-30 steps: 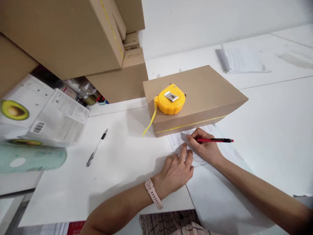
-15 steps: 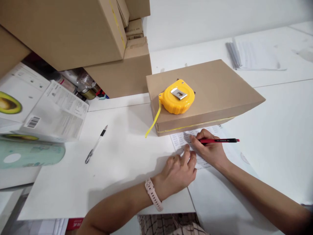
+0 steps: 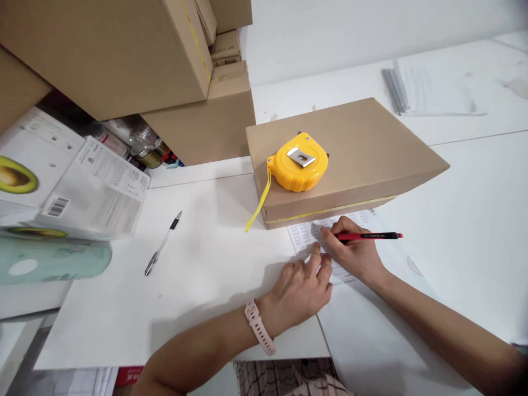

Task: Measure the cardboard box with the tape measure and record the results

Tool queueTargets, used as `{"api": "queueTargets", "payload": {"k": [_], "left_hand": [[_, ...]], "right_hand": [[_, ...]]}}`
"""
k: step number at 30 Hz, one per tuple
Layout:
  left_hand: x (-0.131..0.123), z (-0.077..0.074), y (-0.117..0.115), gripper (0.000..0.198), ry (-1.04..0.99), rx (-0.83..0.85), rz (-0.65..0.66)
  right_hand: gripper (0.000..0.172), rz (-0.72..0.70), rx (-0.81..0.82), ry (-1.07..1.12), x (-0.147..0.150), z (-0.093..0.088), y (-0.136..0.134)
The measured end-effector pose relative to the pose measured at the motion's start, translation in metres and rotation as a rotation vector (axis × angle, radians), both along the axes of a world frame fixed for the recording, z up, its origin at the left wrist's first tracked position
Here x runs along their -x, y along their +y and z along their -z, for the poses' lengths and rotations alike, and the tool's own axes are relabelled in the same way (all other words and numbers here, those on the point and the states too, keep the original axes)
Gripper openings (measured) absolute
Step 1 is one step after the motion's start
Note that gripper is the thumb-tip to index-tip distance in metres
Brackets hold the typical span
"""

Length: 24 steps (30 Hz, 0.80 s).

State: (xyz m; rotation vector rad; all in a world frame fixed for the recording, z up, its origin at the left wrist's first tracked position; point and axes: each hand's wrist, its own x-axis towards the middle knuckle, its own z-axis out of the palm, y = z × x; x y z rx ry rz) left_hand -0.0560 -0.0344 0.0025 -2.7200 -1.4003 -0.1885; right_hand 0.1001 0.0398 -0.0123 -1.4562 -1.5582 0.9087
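My right hand (image 3: 355,247) grips a red and black pen (image 3: 371,236), its tip down on a sheet of paper (image 3: 303,234) with handwriting on it. My left hand (image 3: 303,289), with a pink band at the wrist, rests on the paper's lower left part, fingers loosely curled and somewhat apart, holding nothing. Just beyond both hands lies a flat cardboard box (image 3: 350,143), covering the paper's far edge. On top of the box sits a yellow tape measure (image 3: 299,165) with a yellow strap hanging over the edge.
Another pen (image 3: 163,243), clear with a black grip, lies on the white table (image 3: 206,269) to the left. Large cardboard boxes (image 3: 124,55) are stacked at the back left, beside a white box (image 3: 97,187) with an avocado picture. A pile of papers (image 3: 437,91) lies far right.
The pen in my right hand has shifted very slightly on the paper. My left hand has stayed in place, and the view has moved a little.
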Motion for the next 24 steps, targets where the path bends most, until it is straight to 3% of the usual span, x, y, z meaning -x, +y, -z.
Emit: {"api": "queueTargets", "payload": {"k": [24], "left_hand": [[0.0007, 0.0015, 0.0000, 0.045, -0.011, -0.030, 0.006]], "right_hand": [[0.036, 0.000, -0.009, 0.048, -0.0004, 0.0016, 0.0013]]}}
